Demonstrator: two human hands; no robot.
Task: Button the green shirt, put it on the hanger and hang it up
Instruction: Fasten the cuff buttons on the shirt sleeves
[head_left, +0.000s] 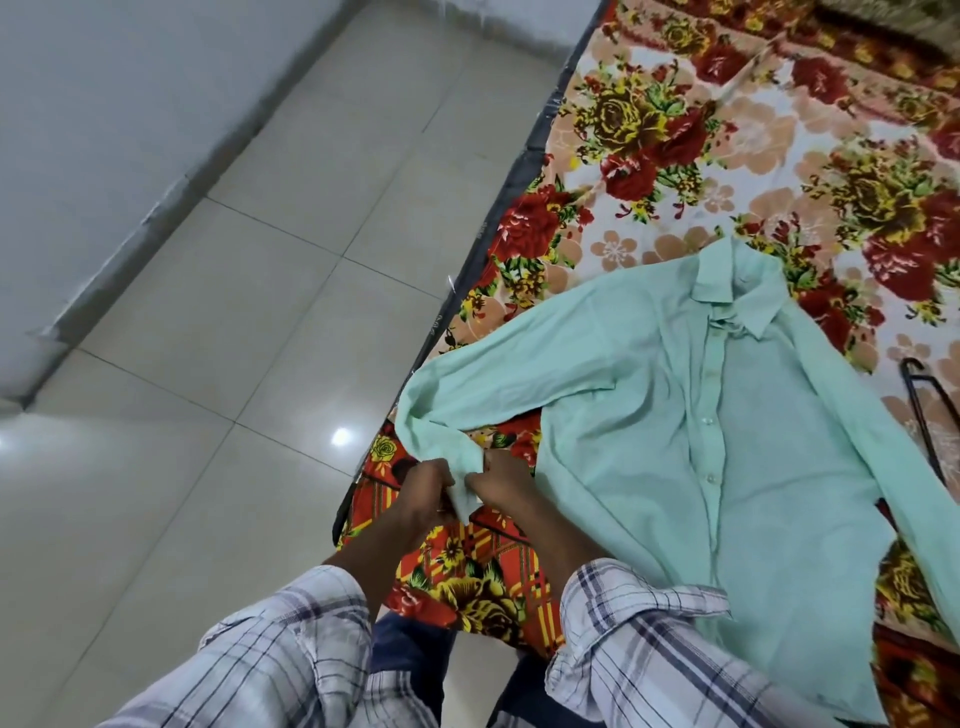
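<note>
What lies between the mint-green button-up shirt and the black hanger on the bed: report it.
Nothing visible. The black hanger lies on the floral blanket right beside the far sleeve of the mint-green shirt. The left hand and right hand pinch the opposite cuff.

A floral blanket covers the bed. The shirt lies spread on it, front up. A black hanger lies just beside the shirt's right edge.
</note>
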